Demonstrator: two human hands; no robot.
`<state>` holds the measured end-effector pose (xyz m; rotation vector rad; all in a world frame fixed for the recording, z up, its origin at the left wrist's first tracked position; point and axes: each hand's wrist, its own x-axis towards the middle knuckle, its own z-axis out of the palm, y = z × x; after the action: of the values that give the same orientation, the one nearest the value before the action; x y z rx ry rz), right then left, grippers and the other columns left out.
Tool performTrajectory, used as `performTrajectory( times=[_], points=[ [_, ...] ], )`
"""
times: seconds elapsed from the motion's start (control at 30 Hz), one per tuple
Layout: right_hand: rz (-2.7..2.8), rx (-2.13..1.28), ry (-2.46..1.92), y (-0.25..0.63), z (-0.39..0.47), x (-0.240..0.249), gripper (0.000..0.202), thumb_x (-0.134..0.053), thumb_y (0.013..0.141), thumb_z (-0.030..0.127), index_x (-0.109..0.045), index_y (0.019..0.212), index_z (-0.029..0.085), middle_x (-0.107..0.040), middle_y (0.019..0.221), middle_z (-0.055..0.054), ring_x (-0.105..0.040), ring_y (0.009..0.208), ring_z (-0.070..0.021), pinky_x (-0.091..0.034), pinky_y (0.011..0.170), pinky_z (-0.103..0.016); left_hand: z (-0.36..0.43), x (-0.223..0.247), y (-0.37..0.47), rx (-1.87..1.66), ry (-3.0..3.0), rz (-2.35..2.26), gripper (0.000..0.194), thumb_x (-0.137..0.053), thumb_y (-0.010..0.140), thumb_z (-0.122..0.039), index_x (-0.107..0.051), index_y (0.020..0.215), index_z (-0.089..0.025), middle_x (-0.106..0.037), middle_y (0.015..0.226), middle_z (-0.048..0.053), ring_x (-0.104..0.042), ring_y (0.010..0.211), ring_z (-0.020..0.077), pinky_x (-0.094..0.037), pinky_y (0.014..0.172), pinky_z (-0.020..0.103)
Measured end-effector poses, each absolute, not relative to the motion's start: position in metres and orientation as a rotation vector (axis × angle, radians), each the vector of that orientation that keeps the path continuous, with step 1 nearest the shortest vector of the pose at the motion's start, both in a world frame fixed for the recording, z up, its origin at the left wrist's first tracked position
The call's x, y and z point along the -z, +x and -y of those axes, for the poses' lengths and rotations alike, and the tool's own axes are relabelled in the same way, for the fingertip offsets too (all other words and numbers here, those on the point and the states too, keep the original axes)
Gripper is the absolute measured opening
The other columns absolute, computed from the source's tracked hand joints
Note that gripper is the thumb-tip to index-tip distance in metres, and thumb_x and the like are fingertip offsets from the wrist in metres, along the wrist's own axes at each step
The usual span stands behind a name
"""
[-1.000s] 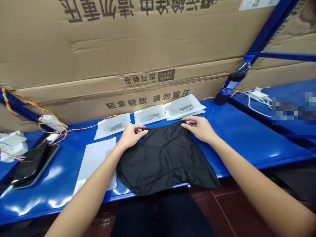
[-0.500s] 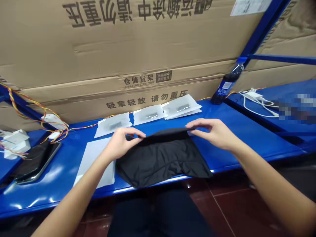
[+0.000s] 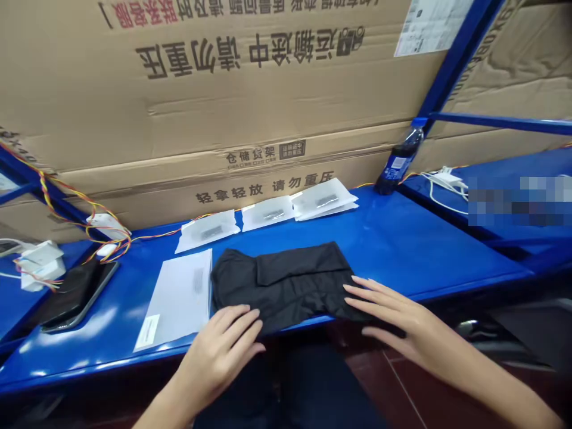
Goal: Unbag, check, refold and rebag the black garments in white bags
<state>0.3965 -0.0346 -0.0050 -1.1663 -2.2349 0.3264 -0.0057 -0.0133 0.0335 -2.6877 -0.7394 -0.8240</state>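
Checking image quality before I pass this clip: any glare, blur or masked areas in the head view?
Head view: white glare streaks on the blue shelf along its near edge at left; a pixelated block at far right; the black garment shows little fold detail; left hand and right hand are slightly soft; carton print is sharp.

Blue metal shelf (image 3: 402, 238), glossy under overhead light; stacked printed cardboard cartons (image 3: 268, 89) along its back edge; blue upright (image 3: 451, 65) rear right; dark red tiled floor (image 3: 393, 381).
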Motion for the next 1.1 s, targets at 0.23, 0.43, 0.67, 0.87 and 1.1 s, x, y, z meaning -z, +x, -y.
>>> performTrajectory(
  times=[0.23,0.43,0.67,0.87,1.1],
  points=[
    [1.784,-0.359,-1.288,0.397,0.034,0.004,0.024,-0.061,0.101,0.026,-0.082,0.111,0.034,-0.081,0.118,-0.002,-0.076,0.114,-0.0244,-0.063,0.098,-0.038,0.019,-0.038,-0.016,1.173,-2.691,0.954,0.013,-0.065,0.101,-0.012,-0.073,0.106,-0.020,-0.082,0.096,0.005,-0.080,0.088,0.0196,-0.066,0.083,0.031],
    [1.451,-0.678,-1.518,0.377,-0.022,-0.009,0.047,-0.064,0.091,0.052,-0.071,0.124,0.019,-0.069,0.076,-0.002,-0.067,0.068,-0.0216,-0.058,0.067,-0.036,-0.055,-0.059,0.004,1.283,-2.608,1.898,0.030,-0.054,0.103,-0.043,-0.071,0.097,-0.020,-0.074,0.074,0.002,-0.072,0.067,0.0190,-0.059,0.064,0.030],
    [1.630,-0.391,-1.725,0.365,-0.046,0.001,0.044,-0.064,0.088,0.053,-0.073,0.115,0.020,-0.072,0.103,-0.012,-0.069,0.088,-0.0274,-0.057,0.088,-0.044,-0.087,-0.050,0.016,1.037,-2.582,1.783,0.016,-0.062,0.092,-0.018,-0.077,0.097,-0.022,-0.080,0.097,0.007,-0.073,0.095,0.0291,-0.059,0.088,0.044],
    [1.693,-0.217,-1.762,0.351,-0.052,0.004,0.035,-0.058,0.095,0.052,-0.071,0.096,0.020,-0.074,0.102,-0.015,-0.068,0.102,-0.0354,-0.055,0.093,-0.052,-0.047,-0.033,0.037,0.830,-2.734,1.050,0.028,-0.053,0.107,-0.021,-0.073,0.127,-0.020,-0.073,0.138,0.013,-0.069,0.129,0.0300,-0.060,0.109,0.051],
    [1.311,-0.941,-1.754,0.376,-0.074,-0.034,0.061,-0.084,0.074,0.049,-0.067,0.126,0.021,-0.078,0.111,-0.015,-0.077,0.089,-0.0301,-0.061,0.072,-0.040,-0.005,-0.023,0.048,0.825,-2.807,0.980,0.036,-0.055,0.106,-0.018,-0.066,0.141,-0.015,-0.069,0.146,0.017,-0.062,0.141,0.0334,-0.059,0.113,0.053]
  ],
)
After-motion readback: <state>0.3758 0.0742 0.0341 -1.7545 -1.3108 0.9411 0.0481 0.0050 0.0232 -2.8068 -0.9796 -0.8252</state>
